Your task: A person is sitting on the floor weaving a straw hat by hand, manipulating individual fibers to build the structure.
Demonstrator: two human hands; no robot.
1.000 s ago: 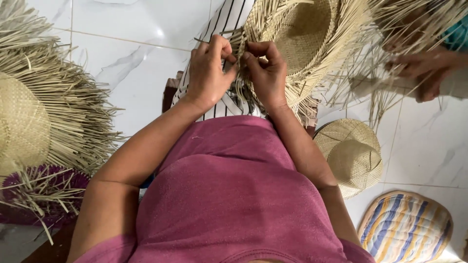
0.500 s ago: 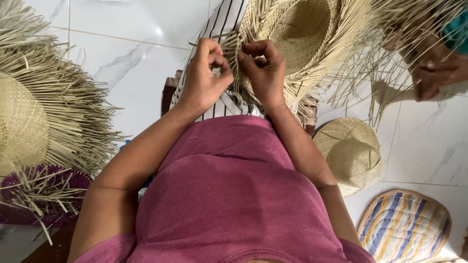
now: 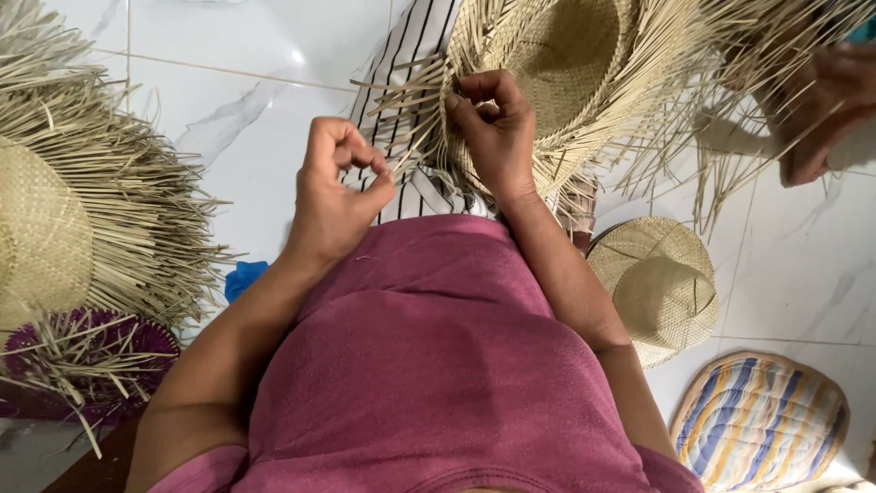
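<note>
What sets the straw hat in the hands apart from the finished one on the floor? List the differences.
The straw hat being woven has long loose strands sticking out around its brim; the finished hat has a trimmed, closed edge. The woven one shows its hollow inside to the camera; the finished one sits crown up. The right hand grips the woven one's edge, the left hand pinches strands; the finished one lies untouched. Both are pale woven straw.

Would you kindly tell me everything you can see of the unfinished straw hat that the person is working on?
The unfinished straw hat is pale tan, plaited from flat straw-like strips. Its woven crown faces the camera, and loose strips fan out all round the unwoven brim edge. It lies tilted over a striped cloth above the white tiled floor. The right hand pinches the brim's woven edge, and the left hand has a grip on a few loose strips at its left side.
</note>
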